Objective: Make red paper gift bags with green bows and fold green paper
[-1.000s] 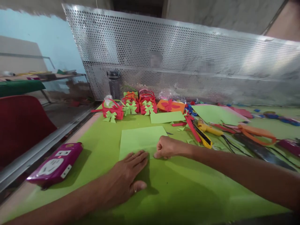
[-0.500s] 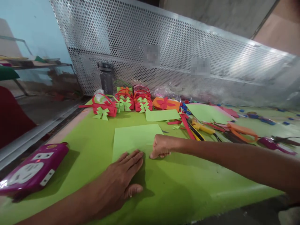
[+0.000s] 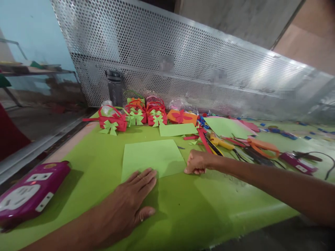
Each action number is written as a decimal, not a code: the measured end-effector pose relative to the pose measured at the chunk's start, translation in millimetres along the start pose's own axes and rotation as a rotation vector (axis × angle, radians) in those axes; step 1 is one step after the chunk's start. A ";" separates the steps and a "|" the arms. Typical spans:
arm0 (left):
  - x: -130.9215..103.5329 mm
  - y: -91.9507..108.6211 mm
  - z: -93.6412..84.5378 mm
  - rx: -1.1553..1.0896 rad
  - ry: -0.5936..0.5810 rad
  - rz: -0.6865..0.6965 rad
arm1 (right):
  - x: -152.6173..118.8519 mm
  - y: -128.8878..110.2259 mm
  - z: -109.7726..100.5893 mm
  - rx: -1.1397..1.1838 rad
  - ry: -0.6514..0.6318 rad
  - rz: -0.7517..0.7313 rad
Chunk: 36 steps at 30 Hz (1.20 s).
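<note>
A light green paper sheet [image 3: 153, 157] lies flat on the green tabletop in front of me. My left hand [image 3: 133, 195] is spread with its fingertips resting on the sheet's near left edge, the thumb out to the side on the table. At the sheet's near right corner, my right hand [image 3: 197, 162] is curled into a fist, its thumb side down at the corner. Nothing shows inside its fingers. Just beyond the sheet lies a narrower green paper strip [image 3: 178, 130].
Several red paper baskets [image 3: 113, 122] with green bows stand at the back beside a dark bottle [image 3: 115, 87]. A purple power strip [image 3: 31, 191] sits at left. To the right are a yellow glue gun [image 3: 222, 142], orange-handled scissors [image 3: 263, 148] and green sheets [image 3: 227, 127]. A perforated metal panel [image 3: 146, 42] stands behind.
My right hand has slid right along the sheet's near edge to its corner, still in a fist. The left hand stays on the sheet. The view has shifted slightly.
</note>
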<state>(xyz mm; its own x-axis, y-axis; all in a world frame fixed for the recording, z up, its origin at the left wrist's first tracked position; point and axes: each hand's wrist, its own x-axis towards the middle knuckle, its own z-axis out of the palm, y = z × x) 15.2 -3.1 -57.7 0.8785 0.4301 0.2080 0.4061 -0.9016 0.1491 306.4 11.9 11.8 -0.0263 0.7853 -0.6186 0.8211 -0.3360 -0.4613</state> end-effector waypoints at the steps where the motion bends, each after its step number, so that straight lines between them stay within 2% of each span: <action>1: -0.5 -0.6 0.8 -0.002 0.003 0.000 | -0.8 1.8 -1.0 0.001 0.004 0.005; 7: -0.5 0.7 1.4 0.013 -0.037 -0.029 | -2.1 19.5 -7.9 -0.009 0.039 -0.011; 10: 1.7 2.0 -4.8 0.011 -0.072 -0.056 | -5.0 28.8 -13.4 -0.049 0.063 -0.056; 12: 4.5 0.4 -13.0 -0.019 -0.095 -0.072 | -10.3 29.4 -13.8 -0.098 0.123 -0.127; 16: 14.5 -11.0 -33.6 -0.141 -0.136 -0.069 | -26.0 13.8 3.6 -0.183 0.324 -0.389; 19: 25.6 -19.7 -45.8 -0.262 -0.139 -0.073 | -32.3 0.6 26.0 -0.409 0.362 -0.761; 21: 34.9 -20.8 -52.6 -0.335 -0.147 -0.201 | -30.5 -3.0 38.2 -0.620 0.350 -0.886; 24: 51.6 -14.8 -61.2 -0.371 -0.140 -0.497 | -22.1 -0.8 48.5 -0.775 0.342 -0.905; 27: 70.1 -6.3 -63.0 -0.469 -0.265 -0.670 | -14.5 5.9 53.2 -0.746 0.361 -0.937; 31: 92.1 -2.5 -52.2 -0.600 -0.489 -0.830 | -10.7 13.6 58.9 -0.668 0.402 -1.002; 36: 108.3 -3.5 -44.7 -0.613 -0.624 -0.967 | -9.8 17.2 63.5 -0.613 0.449 -1.040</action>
<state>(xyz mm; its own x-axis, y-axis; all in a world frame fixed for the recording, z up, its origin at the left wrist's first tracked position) 97.7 48.8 7.6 0.3318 0.6456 -0.6878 0.9013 -0.0016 0.4333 284.6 -34.6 -30.5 -0.7137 0.6782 0.1753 0.6602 0.7349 -0.1550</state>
